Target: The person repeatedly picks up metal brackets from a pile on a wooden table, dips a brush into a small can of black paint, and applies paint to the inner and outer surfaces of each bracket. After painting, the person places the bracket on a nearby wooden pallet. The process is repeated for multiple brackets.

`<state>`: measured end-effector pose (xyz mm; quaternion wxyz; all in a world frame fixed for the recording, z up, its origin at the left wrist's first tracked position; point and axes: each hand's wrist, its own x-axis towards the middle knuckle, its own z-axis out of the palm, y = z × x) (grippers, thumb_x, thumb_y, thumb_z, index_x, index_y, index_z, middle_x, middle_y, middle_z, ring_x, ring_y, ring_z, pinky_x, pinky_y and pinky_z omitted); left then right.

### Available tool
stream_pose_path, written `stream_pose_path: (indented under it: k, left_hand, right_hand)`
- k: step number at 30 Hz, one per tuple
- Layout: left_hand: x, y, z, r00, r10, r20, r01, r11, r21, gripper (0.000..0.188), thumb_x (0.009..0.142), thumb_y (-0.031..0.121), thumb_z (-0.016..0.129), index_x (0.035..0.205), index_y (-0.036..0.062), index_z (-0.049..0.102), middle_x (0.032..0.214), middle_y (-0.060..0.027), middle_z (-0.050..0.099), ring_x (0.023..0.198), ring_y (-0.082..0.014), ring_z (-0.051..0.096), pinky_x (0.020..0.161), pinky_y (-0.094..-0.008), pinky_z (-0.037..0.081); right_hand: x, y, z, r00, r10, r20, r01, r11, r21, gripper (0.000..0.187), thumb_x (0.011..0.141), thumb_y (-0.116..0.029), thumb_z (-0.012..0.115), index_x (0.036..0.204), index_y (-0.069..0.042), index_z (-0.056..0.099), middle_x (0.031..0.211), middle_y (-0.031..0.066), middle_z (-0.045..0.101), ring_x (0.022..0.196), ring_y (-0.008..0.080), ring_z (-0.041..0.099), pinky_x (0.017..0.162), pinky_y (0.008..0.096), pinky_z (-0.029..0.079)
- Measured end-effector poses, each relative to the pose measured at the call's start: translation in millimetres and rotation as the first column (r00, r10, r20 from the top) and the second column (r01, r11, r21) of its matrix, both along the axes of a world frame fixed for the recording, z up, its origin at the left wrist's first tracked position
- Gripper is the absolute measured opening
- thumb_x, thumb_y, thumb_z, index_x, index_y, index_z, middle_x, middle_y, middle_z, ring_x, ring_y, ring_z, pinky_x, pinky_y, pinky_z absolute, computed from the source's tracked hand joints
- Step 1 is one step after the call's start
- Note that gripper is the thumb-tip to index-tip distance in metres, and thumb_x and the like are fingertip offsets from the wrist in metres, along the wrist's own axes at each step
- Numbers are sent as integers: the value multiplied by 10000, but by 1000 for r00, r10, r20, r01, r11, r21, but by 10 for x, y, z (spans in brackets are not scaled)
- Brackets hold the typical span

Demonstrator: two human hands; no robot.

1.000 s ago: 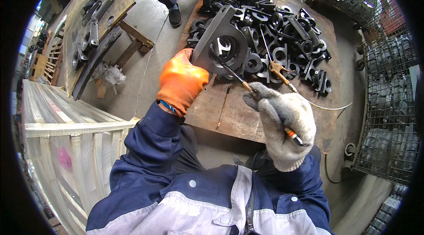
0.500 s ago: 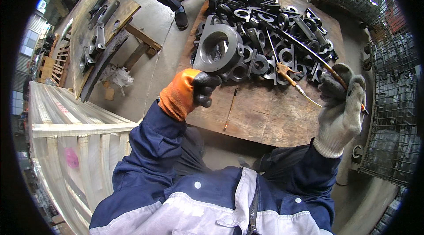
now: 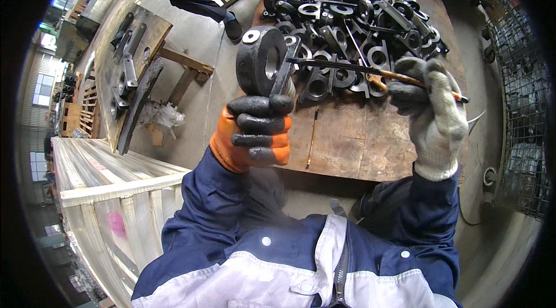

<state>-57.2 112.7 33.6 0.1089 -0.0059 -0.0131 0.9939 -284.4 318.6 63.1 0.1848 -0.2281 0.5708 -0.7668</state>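
Note:
My left hand [image 3: 255,134], in an orange glove with black-coated fingers, is closed around the lower end of a dark metal ring part [image 3: 255,65]. The ring stands upright above it, edge turned toward me, with a flat plate along its right side. My right hand [image 3: 431,111], in a pale knit glove, grips a long slender tool [image 3: 347,66] with a dark front and brown shaft; its exact kind is unclear. The tool's tip points left, close to the plate; whether it touches I cannot tell. Part of an orange-tan trigger gun [image 3: 376,81] shows behind the tool.
A wooden table [image 3: 341,146] carries a heap of similar metal parts [image 3: 347,24] and a thin brown stick [image 3: 313,137]. At left are a smaller bench [image 3: 153,27] with metal pieces and a slatted wooden crate [image 3: 124,192]. Wire cages [image 3: 524,134] stand right. Another person [image 3: 200,4] is beyond.
The ring part has turned from face-on to nearly edge-on and shifted left. My right hand has swung the slender tool round, bringing its tip beside the part.

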Motion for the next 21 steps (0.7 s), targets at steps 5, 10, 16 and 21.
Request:
stream_pose_path:
  k: [5, 10, 16, 21]
  left_hand:
    - [-52, 8, -56, 999, -32, -27, 32, 999, 17, 286, 1016, 240, 420, 1159, 90, 617, 586, 157, 502, 406, -11, 445, 588, -276, 433]
    - [-56, 5, -93, 999, -43, -7, 43, 999, 6, 310, 1025, 236, 404, 1178, 63, 611, 605, 146, 493, 409, -11, 433, 598, -276, 427]
    - [-38, -27, -128, 995, -4, 101, 12, 997, -80, 371, 1030, 234, 400, 1283, 44, 594, 627, 133, 485, 413, -5, 417, 570, -286, 421]
    - [-31, -21, -35, 972, 81, 222, -26, 970, -240, 311, 1009, 218, 464, 1203, 62, 651, 628, 114, 465, 419, -27, 406, 536, -293, 405]
  right_hand:
    - [98, -105, -20, 960, 254, 117, -227, 952, -204, 237, 1033, -123, 528, 1157, 43, 643, 1109, 165, 705, 999, 214, 687, 907, 335, 565]
    - [92, -170, -16, 972, 213, 95, -193, 963, -187, 231, 1028, -123, 541, 1165, 31, 646, 1115, 156, 711, 1000, 189, 681, 926, 319, 550]
    - [61, -201, -92, 981, 181, 68, -173, 979, -104, 310, 1050, -202, 488, 1228, 27, 598, 1140, 213, 689, 966, 272, 719, 830, 340, 609]
    - [-1, -167, -187, 978, 121, -172, -122, 992, 1, 264, 1024, -128, 532, 1208, 36, 627, 1109, 175, 703, 979, 221, 701, 858, 330, 595]
